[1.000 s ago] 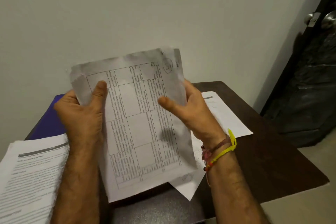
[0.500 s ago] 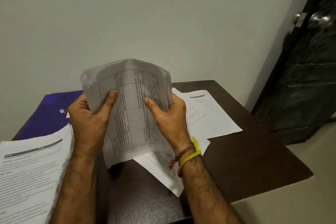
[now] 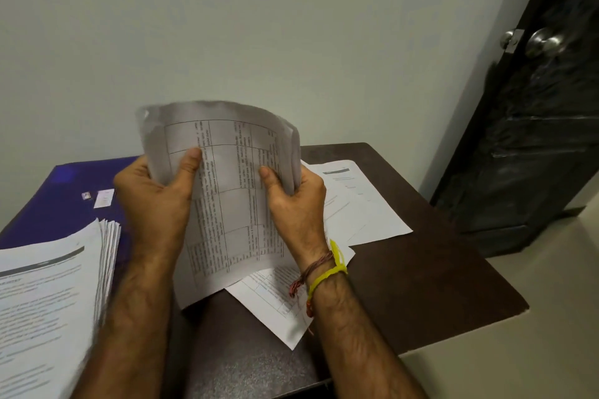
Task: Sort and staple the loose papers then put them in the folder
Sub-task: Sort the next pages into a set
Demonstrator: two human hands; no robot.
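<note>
— Since the earlier frames, what has been altered?

— Lowered and bowed further is the sheaf (image 3: 227, 191); before it was held flatter and higher, and now its top edge is curled back toward the wall while its bottom edge hangs just above the table (image 3: 421, 285).

— How is it held, in the head view?

— It is gripped at both side edges: the left hand (image 3: 155, 204) is curled round the left edge with the thumb laid on the printed face, and the right hand (image 3: 298, 204) is clamped on the right edge, thumb in front.

— Where are the other things?

— A thick stack (image 3: 42, 301) lies at the table's near left corner. The folder (image 3: 64, 191) lies at the far left, partly under that stack. Loose sheets (image 3: 363, 204) are spread toward the right edge and under the right wrist. No stapler can be seen.

— Which step is judged to be in hand?

— Sorting, most likely squaring the sheaf; stapling and filing are not yet done.

— What is called for next?

— The edges would need to be tapped level on the table, then a stapler found, with the grip kept firm so no sheet slips.
</note>
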